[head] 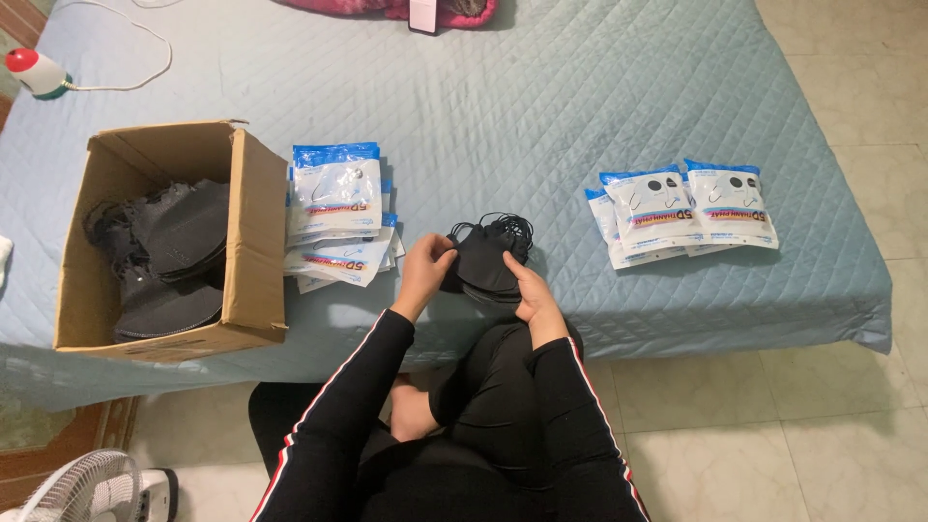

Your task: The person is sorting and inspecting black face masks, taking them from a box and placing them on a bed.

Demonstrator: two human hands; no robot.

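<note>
Head view: left hand [425, 271] and right hand [535, 302] both curled around a stack of black face masks [488, 259] at the near edge of the bed [541, 106]. Left fingers pinch the stack's left side, right hand cups its lower right edge; ear loops stick out at the top. Both forearms in black sleeves with red-white stripes, reaching up from the lap.

Left of the hands, just beside: a pile of white-and-blue mask packets [338, 213], touching an open cardboard box [256, 242] filled with more black masks. Right, well apart: a second group of packets [686, 211]. Far edge: a phone [423, 14], a red-and-white gadget with a cord [34, 70]. Floor, lower left: a fan [87, 488]. Nothing blocks the hands.
</note>
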